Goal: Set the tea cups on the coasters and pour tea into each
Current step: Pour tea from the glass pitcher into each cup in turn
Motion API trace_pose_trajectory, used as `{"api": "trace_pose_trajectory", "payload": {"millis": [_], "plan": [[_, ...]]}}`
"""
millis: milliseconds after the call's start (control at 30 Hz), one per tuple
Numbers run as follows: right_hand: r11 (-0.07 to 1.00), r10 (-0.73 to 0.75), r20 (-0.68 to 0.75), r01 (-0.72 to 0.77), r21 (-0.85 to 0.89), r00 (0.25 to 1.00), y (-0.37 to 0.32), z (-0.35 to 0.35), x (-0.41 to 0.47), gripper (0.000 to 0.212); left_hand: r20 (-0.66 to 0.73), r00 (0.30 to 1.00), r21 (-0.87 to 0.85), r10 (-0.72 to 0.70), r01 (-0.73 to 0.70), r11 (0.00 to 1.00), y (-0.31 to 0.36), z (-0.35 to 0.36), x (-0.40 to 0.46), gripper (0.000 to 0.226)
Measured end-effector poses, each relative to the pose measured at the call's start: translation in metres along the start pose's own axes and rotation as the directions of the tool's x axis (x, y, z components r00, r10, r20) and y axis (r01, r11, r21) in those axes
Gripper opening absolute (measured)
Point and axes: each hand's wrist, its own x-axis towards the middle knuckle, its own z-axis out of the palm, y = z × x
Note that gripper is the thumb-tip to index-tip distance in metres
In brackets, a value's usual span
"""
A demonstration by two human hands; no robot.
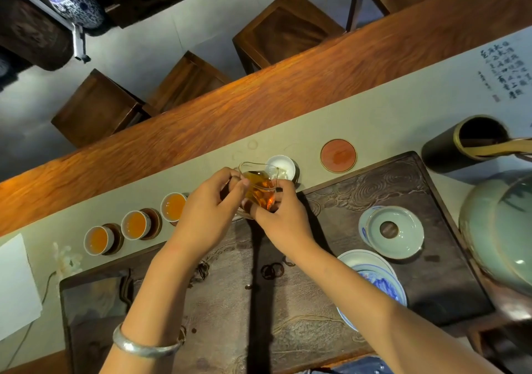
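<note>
Nearest my lens, a silver bangle [145, 346] circles the left wrist, and both forearms reach forward over a dark carved tea tray [403, 183]. I record the left hand [207, 215] with fingers curled, thumb and fingertips pinching the near side of a glass pitcher [259, 188]. My right hand [283, 219] grips the same pitcher from the other side, fingers wrapped round its lower wall. The pitcher holds amber tea and is tilted, its spout toward a white tea cup [281, 167] just beyond it. That cup stands on the pale runner [388, 126]; its inside looks white, and I cannot tell whether any tea has reached it, nor whether a coaster lies beneath it. To the left, three filled cups [135, 225] stand in a row on dark coasters [154, 224], each showing orange tea; the nearest of them is partly hidden by the left hand. To the right of the white cup lies one red coaster [338, 155] with a brass rim, bearing no cup. On the tray's right part I note a celadon lid [395, 231] resting upside down and, nearer me, a blue-and-white dish [374, 275]. At far right stand a dark cylinder [449, 149] holding tea tools and a large celadon vessel [495, 235].
</note>
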Motion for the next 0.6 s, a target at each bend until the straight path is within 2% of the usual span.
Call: {"api": "trace_pose_trajectory", "payload": {"millis": [167,600], "plan": [[0.999,0.034,0.003,-0.034,0.003,0.999,0.0009,0.0042,-0.0023,0.054,0.008,1.0,0.031,0.01,-0.011,0.999,0.0008,-0.003,0.0001,0.033],[0.995,0.084,0.008,-0.084,0.058,0.996,0.0018,0.0056,-0.0059,0.049,0.028,1.0,0.071,0.0,-0.002,0.997,0.0032,-0.0035,0.0018,0.03]]}}
